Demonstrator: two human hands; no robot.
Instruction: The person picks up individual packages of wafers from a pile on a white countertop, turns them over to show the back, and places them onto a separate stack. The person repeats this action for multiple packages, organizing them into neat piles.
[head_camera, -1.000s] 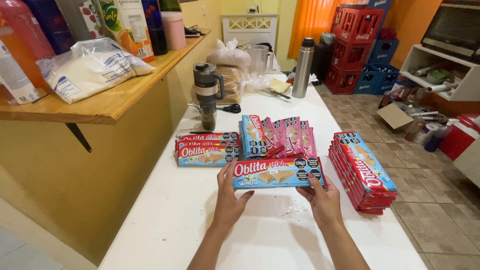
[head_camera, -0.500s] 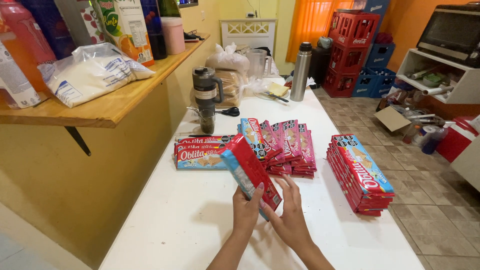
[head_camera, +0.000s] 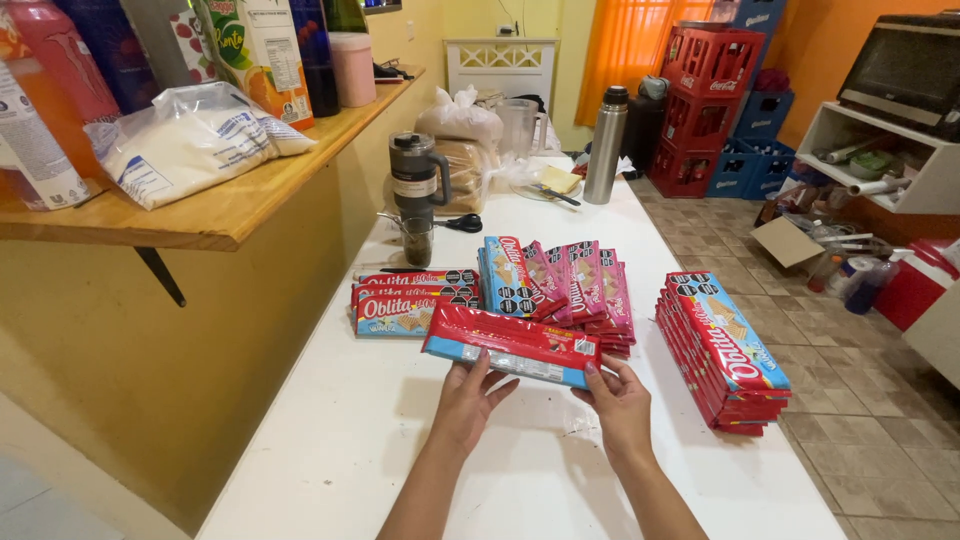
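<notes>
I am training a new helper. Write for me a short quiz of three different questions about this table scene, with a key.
1. True or false: both hands hold one red wafer packet.
2. What stands nearest the dark tumbler: A) scissors B) steel flask C) red crates?
3. Which side of the held packet shows?

Key:
1. True: left hand, right hand.
2. A.
3. Its back, seam up.

We see yellow walls (head_camera: 120, 380), a wooden shelf (head_camera: 240, 200) on the left, orange curtains (head_camera: 630, 40), a tiled floor (head_camera: 860, 420) and stacked red crates (head_camera: 700, 100) beyond the white tabletop (head_camera: 380, 430).
</notes>
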